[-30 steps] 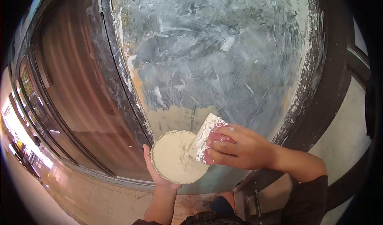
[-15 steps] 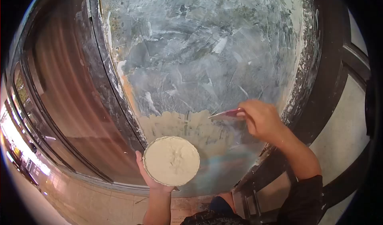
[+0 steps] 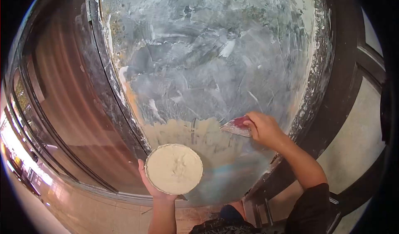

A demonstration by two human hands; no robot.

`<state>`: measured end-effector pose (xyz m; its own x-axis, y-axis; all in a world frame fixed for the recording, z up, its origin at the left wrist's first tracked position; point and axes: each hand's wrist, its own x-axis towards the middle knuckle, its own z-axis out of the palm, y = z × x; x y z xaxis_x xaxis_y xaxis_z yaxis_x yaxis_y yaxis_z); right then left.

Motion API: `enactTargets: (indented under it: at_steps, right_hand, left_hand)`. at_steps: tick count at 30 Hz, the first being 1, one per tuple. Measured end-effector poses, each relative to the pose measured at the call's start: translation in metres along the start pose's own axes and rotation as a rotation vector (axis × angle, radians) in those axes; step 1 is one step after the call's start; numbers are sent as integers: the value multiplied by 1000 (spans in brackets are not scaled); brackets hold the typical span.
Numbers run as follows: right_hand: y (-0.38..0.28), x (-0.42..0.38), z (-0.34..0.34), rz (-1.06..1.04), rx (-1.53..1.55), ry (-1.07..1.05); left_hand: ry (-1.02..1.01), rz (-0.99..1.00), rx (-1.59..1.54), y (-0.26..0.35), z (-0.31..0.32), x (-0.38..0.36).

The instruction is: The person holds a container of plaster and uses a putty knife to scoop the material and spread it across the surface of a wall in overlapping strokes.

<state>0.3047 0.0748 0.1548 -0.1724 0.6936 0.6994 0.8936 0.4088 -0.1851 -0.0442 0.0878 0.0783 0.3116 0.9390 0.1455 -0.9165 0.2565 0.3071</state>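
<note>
A round container of cream-coloured paste (image 3: 173,169) rests on my left hand (image 3: 156,189), whose thumb shows at its left rim; the other fingers are hidden beneath. My right hand (image 3: 266,131) is closed on the red handle of a putty knife (image 3: 237,126). The blade points left and lies at or close against the wall panel (image 3: 199,68), near the upper edge of a beige coat of paste (image 3: 183,135). Grey and white smears cover the panel above that coat.
Dark frame strips with white paste marks border the panel on the left (image 3: 109,68) and right (image 3: 311,80). A brown glossy panel (image 3: 66,88) stands at the left. Tiled floor (image 3: 104,207) shows below, and dark framework with pale panes (image 3: 353,138) is at the right.
My right hand has moved slightly down and left, and the putty knife has turned so more of its face shows. The container and my left hand sit slightly further left.
</note>
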Motion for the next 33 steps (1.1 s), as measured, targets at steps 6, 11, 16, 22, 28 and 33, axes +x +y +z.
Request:
enactTargets:
  at_steps: [6,11,16,22,28,33]
  right_hand:
    - [-2,-3,0,-26,15,53]
    - [1,2,7,-17,-74,80]
    - [-1,-1,2,20,25,123]
    - [1,-1,13,-7,-24,118]
    - [-1,-6,15,54,2,121]
    - [1,-1,15,77,3,144]
  left_hand:
    - [11,1,31,1,0,-3]
    - [-12,5,46,1,-9,3]
    - [37,25,47,3,-5,-4]
    - [10,2,-28,4,-6,-11]
    - [-59,2,-39,6,-9,-17]
    - [-74,-6,18,8,-2,-22]
